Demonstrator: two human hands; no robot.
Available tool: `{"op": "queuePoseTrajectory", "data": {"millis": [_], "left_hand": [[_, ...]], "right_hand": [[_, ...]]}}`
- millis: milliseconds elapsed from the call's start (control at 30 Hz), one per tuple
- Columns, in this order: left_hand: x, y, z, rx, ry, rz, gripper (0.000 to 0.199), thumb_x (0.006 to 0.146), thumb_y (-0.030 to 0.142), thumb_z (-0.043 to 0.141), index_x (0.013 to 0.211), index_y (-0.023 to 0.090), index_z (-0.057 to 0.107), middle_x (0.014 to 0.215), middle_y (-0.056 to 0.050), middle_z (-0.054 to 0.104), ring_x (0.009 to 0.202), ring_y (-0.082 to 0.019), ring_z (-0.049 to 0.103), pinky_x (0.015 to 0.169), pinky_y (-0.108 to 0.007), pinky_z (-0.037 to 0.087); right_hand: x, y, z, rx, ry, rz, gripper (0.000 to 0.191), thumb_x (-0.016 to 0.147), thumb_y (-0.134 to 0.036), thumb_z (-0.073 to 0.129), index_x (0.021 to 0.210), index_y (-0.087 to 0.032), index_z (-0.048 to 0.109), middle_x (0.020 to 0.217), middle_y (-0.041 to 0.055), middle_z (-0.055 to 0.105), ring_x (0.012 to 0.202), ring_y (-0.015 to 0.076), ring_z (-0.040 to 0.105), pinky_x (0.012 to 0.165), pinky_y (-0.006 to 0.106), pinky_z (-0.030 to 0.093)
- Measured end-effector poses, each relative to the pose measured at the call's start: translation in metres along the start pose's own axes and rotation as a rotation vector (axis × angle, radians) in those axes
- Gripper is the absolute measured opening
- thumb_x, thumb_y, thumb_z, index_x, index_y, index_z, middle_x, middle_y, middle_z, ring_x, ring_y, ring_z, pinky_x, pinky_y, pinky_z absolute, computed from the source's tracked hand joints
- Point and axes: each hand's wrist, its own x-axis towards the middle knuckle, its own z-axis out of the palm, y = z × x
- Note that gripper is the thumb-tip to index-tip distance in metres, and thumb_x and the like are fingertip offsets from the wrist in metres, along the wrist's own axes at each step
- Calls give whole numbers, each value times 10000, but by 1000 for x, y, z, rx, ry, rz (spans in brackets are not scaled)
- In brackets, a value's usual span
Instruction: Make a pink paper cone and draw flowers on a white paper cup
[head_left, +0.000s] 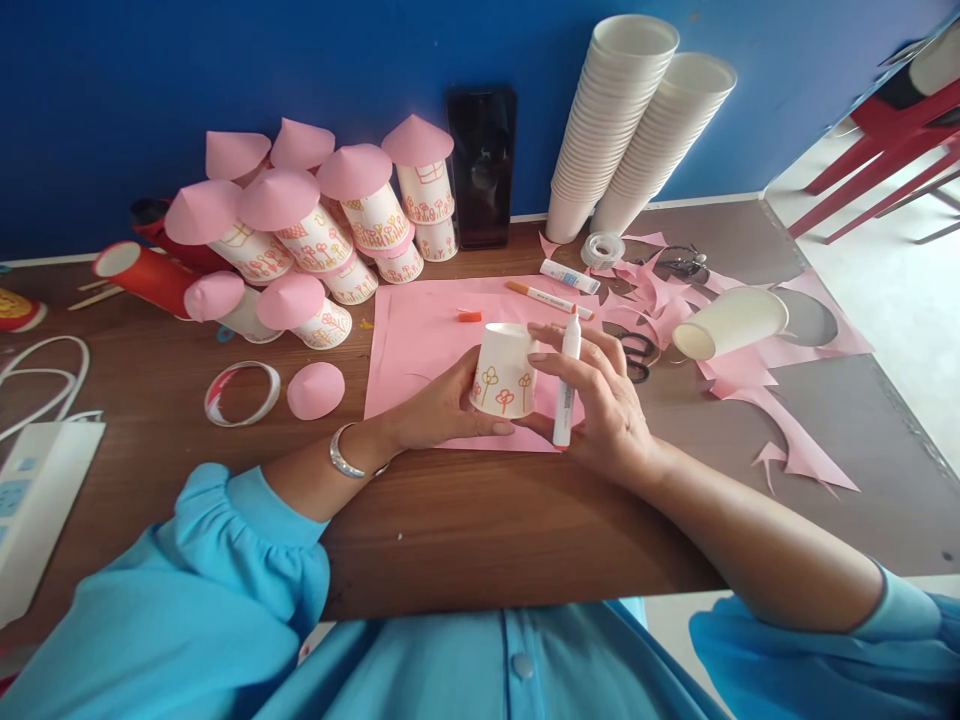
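Note:
A white paper cup (504,362) with flowers drawn in orange and yellow is between my two hands, over the pink paper sheet (420,350). My left hand (442,405) wraps round its left side and base, thumb in front. In my right hand (611,400) is an uncapped white marker (568,385), held upright between the fingers, its tip pointing up. Fingertips of that same hand touch the cup's right side. An orange marker cap (470,317) lies on the sheet behind the cup. Near it rests an orange-capped marker (551,298), beside a glue stick (570,276).
Several cup towers with pink cone roofs (356,172) stand at the back left, near a black phone (482,165). Tall stacks of paper cups (615,110) lean on the blue wall. Pink scraps, scissors (637,355) and a lying cup (731,320) are right. A power strip (45,500) is left.

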Motion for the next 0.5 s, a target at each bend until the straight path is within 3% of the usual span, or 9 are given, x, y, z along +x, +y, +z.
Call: {"op": "queuePoseTrajectory", "data": {"millis": [133,267,333,400,500], "left_hand": [[-1,-1,-1,-36,8,-13,800,714,335,898,1397,264,487,1351,-110,604,1271,-329,568,1008,-466,514],[0,-4,-2,-161,56,14,843,705,331,900,1423,287,460,1318,-96,620,1232,-296,588,1011,-437,495],[0,-3,-2,-185,51,34,781,720,329,885,1390,268,488,1278,-94,635,1186,-277,603,1009,-426,483],[-1,0,-2,-180,27,66,681,745,325,860,1331,237,525,1215,-92,649,1120,-256,615,980,-406,484],[-1,3,-2,-164,17,98,604,764,302,836,1285,212,543,1136,-81,649,1049,-236,619,922,-380,497]], "right_hand": [[0,0,-3,23,24,-30,691,926,-377,726,1524,-257,402,1389,185,635,1266,360,602,1006,550,515],[1,-7,-18,74,160,-58,500,1026,-381,556,1501,-234,507,1025,121,674,890,249,680,751,400,598],[1,-15,-27,64,129,-84,427,1055,-404,483,1423,-216,592,904,86,635,744,198,653,630,339,583],[3,-23,-33,49,43,-138,334,1044,-324,512,1325,-197,641,846,62,650,690,173,655,561,294,564],[4,-31,-33,93,24,-179,239,961,-179,608,1196,-147,637,839,57,698,707,165,696,584,271,591]]}}
